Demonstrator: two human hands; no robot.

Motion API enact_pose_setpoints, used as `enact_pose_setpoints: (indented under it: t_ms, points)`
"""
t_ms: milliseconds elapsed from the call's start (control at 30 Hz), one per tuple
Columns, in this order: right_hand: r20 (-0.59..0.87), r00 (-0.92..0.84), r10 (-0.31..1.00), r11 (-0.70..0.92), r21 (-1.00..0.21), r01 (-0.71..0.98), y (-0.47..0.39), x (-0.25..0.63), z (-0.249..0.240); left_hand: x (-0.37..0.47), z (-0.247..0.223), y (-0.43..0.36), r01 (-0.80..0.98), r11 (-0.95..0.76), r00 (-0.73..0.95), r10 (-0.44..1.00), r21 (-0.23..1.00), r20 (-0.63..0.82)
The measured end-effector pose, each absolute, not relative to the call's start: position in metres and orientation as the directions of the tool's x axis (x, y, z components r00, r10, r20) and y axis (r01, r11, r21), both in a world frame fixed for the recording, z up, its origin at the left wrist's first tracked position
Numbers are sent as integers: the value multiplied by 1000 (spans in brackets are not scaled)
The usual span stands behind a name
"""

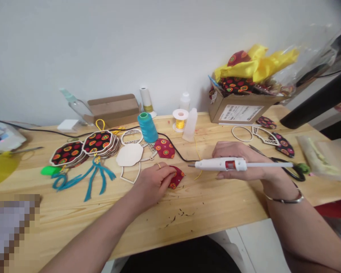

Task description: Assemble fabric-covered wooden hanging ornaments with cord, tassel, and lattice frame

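Observation:
My left hand (153, 182) is closed, its fingertips pinching the edge of a small red patterned fabric piece (177, 177) on the wooden table. To the right, my right hand (238, 157) is wrapped round a white glue gun (216, 164), whose nozzle points left towards the fabric without touching it. A white glue stick (268, 165) sticks out of the gun's back end. Just behind my left hand lie a second red fabric piece (165, 148) and a pale scalloped wooden plate (130, 154), which rests over thin wooden frames.
Stacked patterned ornaments (98, 142) with teal tassels lie left. A teal thread cone (147, 128), yellow thread spool (180, 123) and bottles stand behind. At the right are a full cardboard box (238, 108) and black-handled scissors (294, 172). A black cord crosses the table.

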State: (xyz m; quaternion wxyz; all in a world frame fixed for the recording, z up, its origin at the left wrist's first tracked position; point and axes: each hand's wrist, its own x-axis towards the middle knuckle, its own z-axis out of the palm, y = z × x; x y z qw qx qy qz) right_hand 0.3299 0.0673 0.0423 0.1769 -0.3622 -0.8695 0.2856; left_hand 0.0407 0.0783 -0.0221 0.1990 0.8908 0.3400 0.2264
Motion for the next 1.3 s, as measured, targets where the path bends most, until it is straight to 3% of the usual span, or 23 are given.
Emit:
enact_pose_setpoints:
  t_ms: [367, 1300]
  points:
    - [56, -754, 654, 626, -599, 499, 69, 321, 30, 41, -23, 79, 497, -702, 705, 669, 510, 234]
    - [59, -730, 681, 638, -537, 552, 68, 312, 31, 41, -19, 77, 518, -719, 732, 653, 463, 195]
